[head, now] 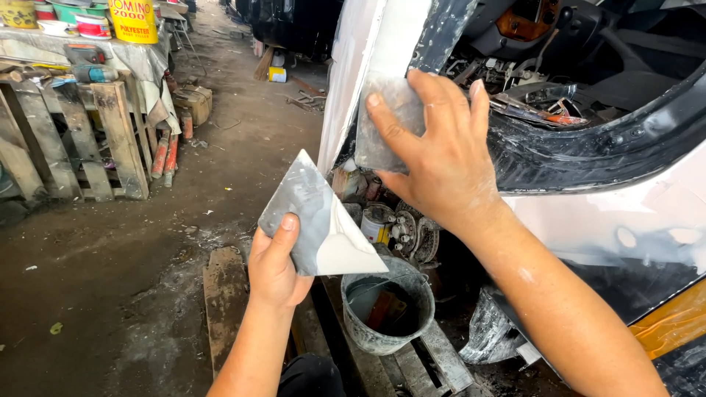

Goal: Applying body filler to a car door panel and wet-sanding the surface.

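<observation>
My right hand presses a grey spreader flat against the white-filled car pillar to smooth the putty, while my left hand grips a triangular putty board close by, held level so the filler stays within reach.

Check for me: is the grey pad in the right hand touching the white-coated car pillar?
Touching. In the head view the right hand presses the grey pad flat against the white pillar, no gap visible. The left hand holds a triangular plate apart.
</observation>
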